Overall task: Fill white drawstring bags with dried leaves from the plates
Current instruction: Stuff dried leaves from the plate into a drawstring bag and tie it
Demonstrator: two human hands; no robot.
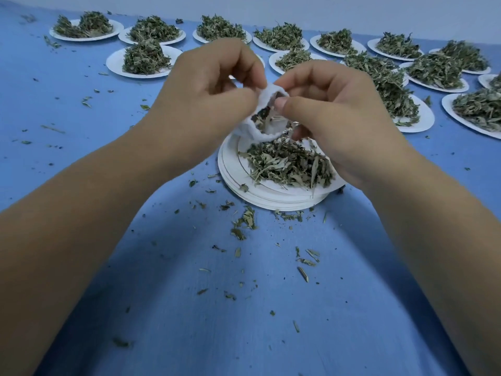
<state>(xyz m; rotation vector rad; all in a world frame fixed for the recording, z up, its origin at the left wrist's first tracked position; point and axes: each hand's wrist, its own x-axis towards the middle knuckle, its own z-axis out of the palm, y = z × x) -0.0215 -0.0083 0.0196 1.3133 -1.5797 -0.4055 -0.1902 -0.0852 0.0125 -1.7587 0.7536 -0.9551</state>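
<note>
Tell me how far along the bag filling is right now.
Done: empty plates are stacked under the near plate, suggesting several are emptied; no finished bag is in view. In hand: left hand and right hand pinch the white bag open above it, some leaves already inside. Left: the loose pile on the near plate, plus the many heaped plates behind.

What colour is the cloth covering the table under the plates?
Blue, the table cloth, clearest in the head view.
</note>
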